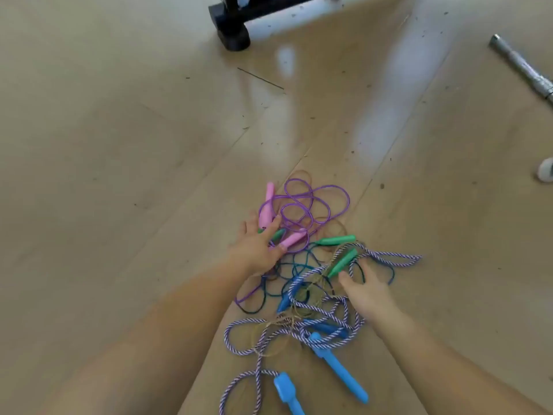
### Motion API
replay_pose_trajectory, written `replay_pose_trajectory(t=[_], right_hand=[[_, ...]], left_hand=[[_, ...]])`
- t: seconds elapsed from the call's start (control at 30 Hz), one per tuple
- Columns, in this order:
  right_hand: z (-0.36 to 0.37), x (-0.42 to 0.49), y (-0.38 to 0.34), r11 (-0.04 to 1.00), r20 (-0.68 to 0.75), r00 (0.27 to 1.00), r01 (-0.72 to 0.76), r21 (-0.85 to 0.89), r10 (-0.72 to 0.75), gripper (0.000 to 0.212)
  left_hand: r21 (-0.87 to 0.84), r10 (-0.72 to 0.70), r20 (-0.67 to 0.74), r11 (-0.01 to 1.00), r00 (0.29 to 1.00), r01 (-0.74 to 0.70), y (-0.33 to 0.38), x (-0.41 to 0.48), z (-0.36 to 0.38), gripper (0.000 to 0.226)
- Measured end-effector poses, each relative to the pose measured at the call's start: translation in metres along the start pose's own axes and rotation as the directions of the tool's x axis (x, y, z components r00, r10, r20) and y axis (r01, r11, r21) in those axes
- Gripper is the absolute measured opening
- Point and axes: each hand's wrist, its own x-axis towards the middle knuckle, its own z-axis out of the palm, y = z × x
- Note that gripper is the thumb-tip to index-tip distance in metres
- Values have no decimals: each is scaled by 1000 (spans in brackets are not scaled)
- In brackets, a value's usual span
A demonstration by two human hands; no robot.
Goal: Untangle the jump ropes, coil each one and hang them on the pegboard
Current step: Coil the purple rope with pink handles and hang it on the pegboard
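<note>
A tangle of jump ropes lies on the wooden floor in front of me. The purple rope (317, 205) with pink handles (267, 208) is farthest. A thin dark teal rope (287, 265) with green handles (336, 240) crosses the middle. A purple-and-white braided rope (389, 259) with bright blue handles (339, 369) is nearest. Thin brown twine (287, 320) runs through the pile. My left hand (258, 245) rests fingers spread on the pink handles and a green handle. My right hand (365, 289) reaches fingers apart at another green handle (342, 263), touching the cords.
A black stand foot (232, 28) stands on the floor at the top centre. A metal rod (522, 70) lies at the upper right, and a small white round object (544, 175) sits at the right edge. Specks of debris dot the floor. No pegboard is in view.
</note>
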Motion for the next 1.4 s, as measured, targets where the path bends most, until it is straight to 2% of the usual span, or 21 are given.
replay_pose_trajectory(t=[0.03,0.1,0.13,0.2,0.3,0.4,0.47,0.53,0.6,0.63,0.73,0.77,0.83,0.9,0.93,1.07,1.17,1.27,1.4], right_hand=[[6,3,7,997,-24,999,-45,-55,44,81],[15,8,22,987,-29,988,-151,-50,150,89],[19,8,26,980,-21,980,-198,7,198,94],[28,5,33,953,-31,960,-272,130,278,102],[38,0,27,943,-11,971,-228,244,238,105],[58,1,16,893,69,982,-186,411,173,102],[65,7,15,821,96,983,-182,541,155,101],[57,6,11,759,120,984,-179,626,133,79],[41,6,7,742,146,981,-193,642,128,55],[30,3,1,736,178,976,-211,644,124,54],[-17,-16,-26,720,309,950,-242,650,39,72],[-37,-26,-36,716,330,943,-253,651,33,74],[-81,-59,-60,712,343,939,-251,655,15,60],[-132,-108,-88,705,346,938,-224,673,-32,33],[-159,-134,-101,697,336,940,-204,688,-57,30],[-279,-262,-151,672,218,965,-68,737,-142,45],[-368,-359,-167,650,86,987,22,760,-135,25],[-458,-456,-169,594,26,994,45,803,-110,42],[-578,-562,-152,512,-48,997,74,856,-63,54]], left_hand=[[19,-4,28,1000,1000,4,-2,7,8,80],[187,-15,21,982,1000,11,-3,11,22,79],[247,-13,-6,969,1000,14,1,6,28,75],[252,-2,-84,967,996,23,8,-14,45,69],[26,-25,-112,999,993,28,19,-44,68,54],[-310,-31,-140,951,990,-15,41,-73,103,41],[-542,-36,-129,839,991,-40,60,-80,123,37],[-745,-13,-34,666,999,-17,81,-82,129,32],[-857,32,10,515,999,-8,96,-79,120,29],[-880,44,-1,475,999,-22,103,-81,106,26],[-906,85,-54,414,995,-84,137,-95,56,16],[-898,102,-58,429,993,-97,151,-103,38,14],[-865,136,-70,486,988,-128,185,-128,-1,17],[-848,166,-89,504,982,-162,226,-161,-42,15],[-853,180,-95,492,979,-173,248,-181,-65,12],[-848,255,-105,482,961,-221,344,-277,-163,11],[-833,331,-73,498,941,-240,422,-360,-230,13],[-803,430,-36,525,902,-282,508,-444,-283,16],[-785,516,45,548,855,-290,629,-537,-324,5]])
